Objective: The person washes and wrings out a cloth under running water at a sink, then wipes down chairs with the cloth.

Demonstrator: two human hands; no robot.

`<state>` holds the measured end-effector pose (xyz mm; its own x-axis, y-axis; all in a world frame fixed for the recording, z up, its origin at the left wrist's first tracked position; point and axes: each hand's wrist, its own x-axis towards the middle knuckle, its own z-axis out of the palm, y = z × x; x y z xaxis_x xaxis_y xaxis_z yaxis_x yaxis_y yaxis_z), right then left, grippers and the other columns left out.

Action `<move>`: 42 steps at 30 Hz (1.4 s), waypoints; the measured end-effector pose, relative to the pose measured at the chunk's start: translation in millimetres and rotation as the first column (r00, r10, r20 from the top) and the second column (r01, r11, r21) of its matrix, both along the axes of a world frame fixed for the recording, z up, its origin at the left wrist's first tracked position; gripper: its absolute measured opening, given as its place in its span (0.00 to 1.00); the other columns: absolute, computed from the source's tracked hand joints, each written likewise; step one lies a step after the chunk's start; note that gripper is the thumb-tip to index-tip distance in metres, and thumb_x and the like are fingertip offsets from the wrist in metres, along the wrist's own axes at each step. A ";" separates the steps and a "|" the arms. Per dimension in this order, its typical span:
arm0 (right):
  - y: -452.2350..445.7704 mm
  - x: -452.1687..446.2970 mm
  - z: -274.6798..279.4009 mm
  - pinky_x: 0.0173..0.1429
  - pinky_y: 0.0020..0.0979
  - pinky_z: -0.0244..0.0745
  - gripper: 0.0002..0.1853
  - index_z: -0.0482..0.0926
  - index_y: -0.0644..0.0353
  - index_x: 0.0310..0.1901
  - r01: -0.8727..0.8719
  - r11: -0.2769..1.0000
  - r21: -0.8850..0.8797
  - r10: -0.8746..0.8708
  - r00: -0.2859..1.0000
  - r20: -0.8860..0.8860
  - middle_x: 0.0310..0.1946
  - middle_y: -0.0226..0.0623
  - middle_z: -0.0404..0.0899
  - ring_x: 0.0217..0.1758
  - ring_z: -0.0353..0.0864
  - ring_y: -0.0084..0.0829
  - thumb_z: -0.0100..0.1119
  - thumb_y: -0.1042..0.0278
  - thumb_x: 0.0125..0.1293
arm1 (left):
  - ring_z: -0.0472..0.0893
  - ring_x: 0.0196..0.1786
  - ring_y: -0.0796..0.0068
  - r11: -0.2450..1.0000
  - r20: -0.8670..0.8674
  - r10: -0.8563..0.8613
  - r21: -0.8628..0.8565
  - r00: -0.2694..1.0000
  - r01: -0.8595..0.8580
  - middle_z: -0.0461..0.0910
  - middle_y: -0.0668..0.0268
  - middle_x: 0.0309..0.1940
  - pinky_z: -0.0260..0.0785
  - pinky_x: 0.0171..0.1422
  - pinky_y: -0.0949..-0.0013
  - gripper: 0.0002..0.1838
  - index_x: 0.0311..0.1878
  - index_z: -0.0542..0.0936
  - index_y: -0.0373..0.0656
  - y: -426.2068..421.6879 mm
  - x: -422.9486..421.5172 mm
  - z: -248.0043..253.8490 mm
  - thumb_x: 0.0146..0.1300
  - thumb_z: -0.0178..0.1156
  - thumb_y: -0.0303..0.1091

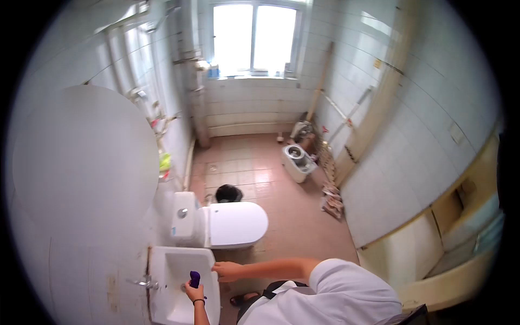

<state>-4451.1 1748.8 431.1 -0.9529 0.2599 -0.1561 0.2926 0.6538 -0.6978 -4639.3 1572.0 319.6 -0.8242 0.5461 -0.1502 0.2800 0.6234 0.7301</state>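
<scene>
Over the basin of the white sink (210, 295), my left hand (194, 292) has its fingers wrapped round a dark purple object (195, 278), which sticks up above the fist. A dark band circles that wrist. My right hand (227, 271) is at the sink's right rim, near its far corner, with the fingers bent. Whether those fingers hold anything is too small to tell. The metal faucet (145, 283) comes out of the wall to the left of the sink.
Beyond the sink stands a toilet (238, 223) with its lid down, and a black bin (228, 193) behind it. A white tub-like appliance (297, 163), mops (320, 81) and rags (331, 201) are along the right wall. A window (253, 38) is at the far end.
</scene>
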 end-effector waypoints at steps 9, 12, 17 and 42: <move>46.4 413.2 -21.6 0.56 0.36 0.76 0.21 0.77 0.62 0.53 0.699 0.613 -0.368 -0.735 0.676 0.059 0.46 0.45 0.81 0.49 0.82 0.36 0.62 0.56 0.65 | 0.81 0.51 0.58 0.733 0.038 -0.643 0.320 0.765 0.601 0.80 0.54 0.45 0.71 0.59 0.59 0.34 0.61 0.71 0.41 156.5 356.2 114.8 0.45 0.68 0.26; 30.1 512.6 6.5 0.53 0.35 0.78 0.25 0.74 0.64 0.55 0.712 0.468 -0.524 -0.857 0.510 -0.073 0.47 0.42 0.81 0.48 0.82 0.34 0.65 0.54 0.65 | 0.80 0.52 0.56 0.460 0.008 -0.855 0.474 0.518 0.751 0.76 0.52 0.52 0.71 0.58 0.57 0.36 0.62 0.69 0.38 194.3 499.0 128.0 0.47 0.70 0.26; -9.7 647.6 63.1 0.54 0.33 0.78 0.31 0.67 0.65 0.60 0.742 0.104 -0.662 -0.958 -0.103 -0.266 0.49 0.37 0.78 0.50 0.80 0.29 0.67 0.54 0.65 | 0.80 0.53 0.54 -0.114 -0.315 -0.948 0.446 0.037 0.888 0.73 0.49 0.58 0.74 0.53 0.55 0.37 0.68 0.66 0.37 209.6 692.3 211.3 0.54 0.67 0.24; -149.1 1057.8 87.4 0.63 0.37 0.70 0.27 0.74 0.64 0.56 0.368 -0.930 -0.008 -0.360 -0.913 -0.191 0.54 0.47 0.77 0.59 0.76 0.39 0.67 0.74 0.51 | 0.79 0.34 0.72 -0.824 -0.124 -0.365 0.505 -0.923 0.259 0.83 0.61 0.40 0.73 0.40 0.70 0.20 0.56 0.80 0.43 283.4 1273.5 298.4 0.60 0.65 0.24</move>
<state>-3393.3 1599.7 518.5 0.9931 0.1139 0.0269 0.0958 -0.6590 -0.7460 -3365.8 1855.4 618.0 0.9446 -0.2137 0.2491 -0.3060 -0.2991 0.9038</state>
